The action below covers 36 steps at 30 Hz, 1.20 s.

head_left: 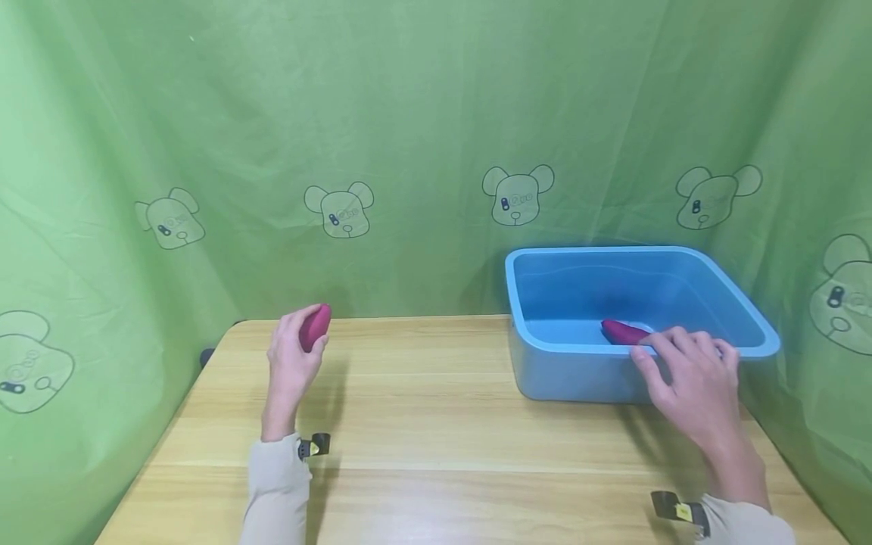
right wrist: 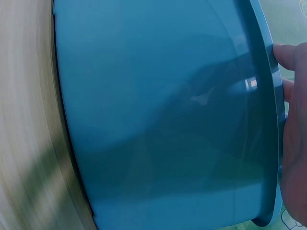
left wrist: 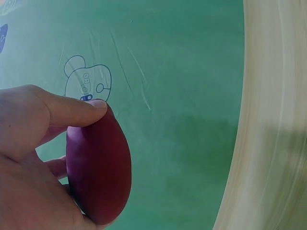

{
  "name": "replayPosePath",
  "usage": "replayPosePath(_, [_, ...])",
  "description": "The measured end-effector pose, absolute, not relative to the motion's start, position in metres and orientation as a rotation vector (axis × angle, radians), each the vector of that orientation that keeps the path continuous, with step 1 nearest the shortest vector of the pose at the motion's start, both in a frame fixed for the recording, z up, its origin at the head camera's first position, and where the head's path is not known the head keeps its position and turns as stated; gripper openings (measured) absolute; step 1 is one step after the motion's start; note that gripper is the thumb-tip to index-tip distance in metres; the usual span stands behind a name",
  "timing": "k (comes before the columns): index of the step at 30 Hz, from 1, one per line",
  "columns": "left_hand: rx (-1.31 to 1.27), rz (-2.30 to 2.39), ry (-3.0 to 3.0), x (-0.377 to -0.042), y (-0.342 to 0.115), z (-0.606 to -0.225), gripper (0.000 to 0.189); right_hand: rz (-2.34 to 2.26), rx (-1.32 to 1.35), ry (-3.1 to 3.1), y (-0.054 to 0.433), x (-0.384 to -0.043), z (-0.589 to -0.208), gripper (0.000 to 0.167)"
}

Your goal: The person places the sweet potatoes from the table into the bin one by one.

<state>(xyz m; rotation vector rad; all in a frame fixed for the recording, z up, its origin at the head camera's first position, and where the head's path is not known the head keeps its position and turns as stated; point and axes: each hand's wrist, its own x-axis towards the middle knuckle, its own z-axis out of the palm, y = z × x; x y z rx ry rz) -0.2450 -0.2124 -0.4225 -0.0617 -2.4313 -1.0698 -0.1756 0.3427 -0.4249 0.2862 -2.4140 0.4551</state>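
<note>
My left hand (head_left: 294,350) is raised over the table's far left part. It pinches a smooth magenta, oblong piece shaped like a sweet potato (left wrist: 100,167), thumb on one side and fingers on the other. At the right, my right hand (head_left: 695,382) reaches over the near rim of a blue plastic basin (head_left: 572,371), fingers bent down over its edge. Inside the basin lies a longer magenta piece with a dark tip (head_left: 623,333), its right end hidden behind the fingers and rim. Whether the right hand grips it I cannot tell.
The basin stands on the far right of a light wooden table (head_left: 409,431). A green curtain (head_left: 422,113) printed with bear heads hangs close behind the table and along both sides. Dark straps with small mounts (head_left: 315,445) sit at both sleeve cuffs.
</note>
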Motion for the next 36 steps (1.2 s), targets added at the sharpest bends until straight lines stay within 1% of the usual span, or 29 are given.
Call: replayPosePath(36, [-0.129,-1.075,-2.445,-0.245,-0.196,-0.423,0.057,0.448,0.284,-2.427,0.342,-0.175,-0.423,0.036])
